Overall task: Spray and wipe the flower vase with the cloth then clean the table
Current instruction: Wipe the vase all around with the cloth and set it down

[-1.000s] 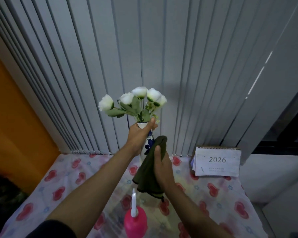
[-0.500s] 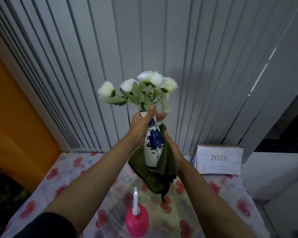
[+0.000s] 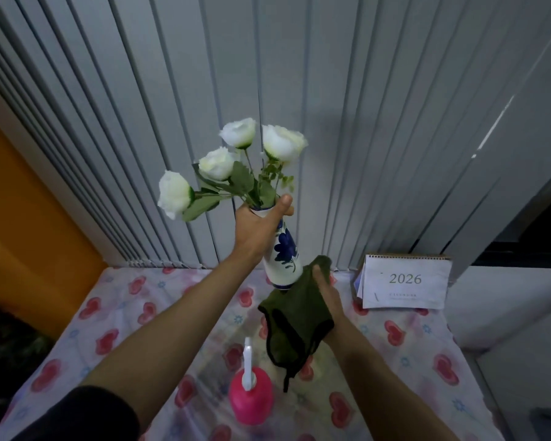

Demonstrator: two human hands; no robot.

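Tilted blue-flowered white vase (image 3: 283, 259) touching green cloth (image 3: 296, 316).

Two bare forearms, black sleeve (image 3: 86, 412) at left upper arm

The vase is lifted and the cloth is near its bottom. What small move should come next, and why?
Probably slide the green cloth in the right hand up along the vase. The left hand holds the vase by its neck above the table, and the cloth touches only its base.
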